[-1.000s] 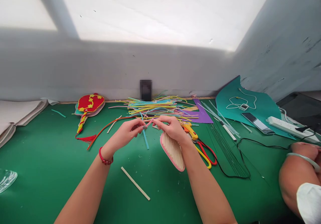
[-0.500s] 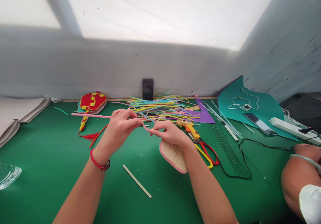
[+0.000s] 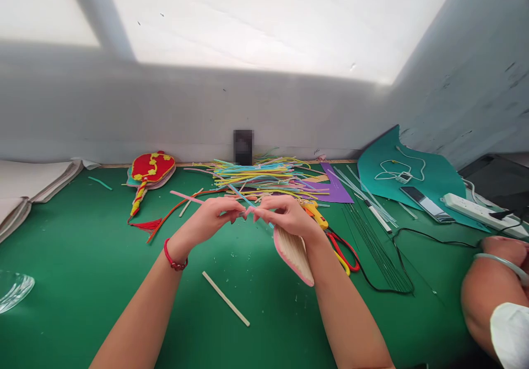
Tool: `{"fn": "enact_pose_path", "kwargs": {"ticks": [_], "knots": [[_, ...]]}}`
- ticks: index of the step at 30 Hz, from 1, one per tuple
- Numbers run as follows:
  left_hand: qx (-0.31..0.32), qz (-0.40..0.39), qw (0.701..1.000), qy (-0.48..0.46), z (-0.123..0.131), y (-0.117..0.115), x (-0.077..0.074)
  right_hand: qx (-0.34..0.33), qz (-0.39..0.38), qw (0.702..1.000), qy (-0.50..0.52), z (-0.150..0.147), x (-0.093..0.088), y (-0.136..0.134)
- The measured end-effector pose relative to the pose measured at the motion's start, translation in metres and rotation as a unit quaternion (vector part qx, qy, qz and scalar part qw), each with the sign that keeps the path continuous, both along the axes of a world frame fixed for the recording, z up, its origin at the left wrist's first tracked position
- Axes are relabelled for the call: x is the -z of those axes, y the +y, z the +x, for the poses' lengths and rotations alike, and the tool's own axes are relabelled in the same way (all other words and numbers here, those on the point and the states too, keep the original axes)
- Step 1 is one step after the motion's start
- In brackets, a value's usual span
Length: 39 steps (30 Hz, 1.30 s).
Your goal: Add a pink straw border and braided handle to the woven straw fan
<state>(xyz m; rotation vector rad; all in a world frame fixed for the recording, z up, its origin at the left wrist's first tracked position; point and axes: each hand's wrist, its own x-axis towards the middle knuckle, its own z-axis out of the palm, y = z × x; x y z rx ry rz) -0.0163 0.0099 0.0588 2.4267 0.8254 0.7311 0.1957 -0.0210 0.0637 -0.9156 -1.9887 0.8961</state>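
Observation:
Over the green table my left hand and my right hand meet fingertip to fingertip, both pinched on a thin pink strip that sticks out to the left past my left hand. Under my right hand a small cream fan with a pink rim is held, tilted. A red cord bracelet circles my left wrist. Just beyond my hands lies a heap of coloured strips.
A red and yellow fan with a tassel lies back left. Scissors, an orange tool, thin wires, a phone and a power strip lie right. Another person's arm rests far right. A pale stick lies near.
My left hand has come back in toward the right hand and the pink strip has shortened on the left side. The small fan has tipped more on edge.

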Motion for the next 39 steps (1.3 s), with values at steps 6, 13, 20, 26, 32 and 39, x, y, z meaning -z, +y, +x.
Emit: {"fn": "enact_pose_path", "kwargs": {"ticks": [6,13,20,26,32,39], "knots": [[-0.033,0.142,0.986,0.08,0.004,-0.023,-0.013,0.063,0.022,0.996,-0.058,0.013,0.004,0.009],[-0.045,0.319,0.933,0.16,-0.004,-0.034,-0.027,-0.007,0.041,0.993,-0.106,0.003,0.011,0.009],[-0.024,0.263,0.96,0.087,-0.007,-0.021,-0.021,-0.138,0.035,0.988,-0.063,-0.015,0.011,0.002],[0.047,0.107,0.993,0.001,-0.004,-0.003,-0.006,-0.11,0.037,0.993,0.015,-0.009,-0.005,-0.007],[0.008,0.083,0.992,-0.099,0.004,-0.001,0.001,-0.069,0.064,0.995,0.038,0.006,-0.005,-0.005],[0.01,-0.007,0.977,-0.212,0.011,0.003,0.014,-0.075,0.045,0.995,0.051,0.002,0.0,-0.003]]}}
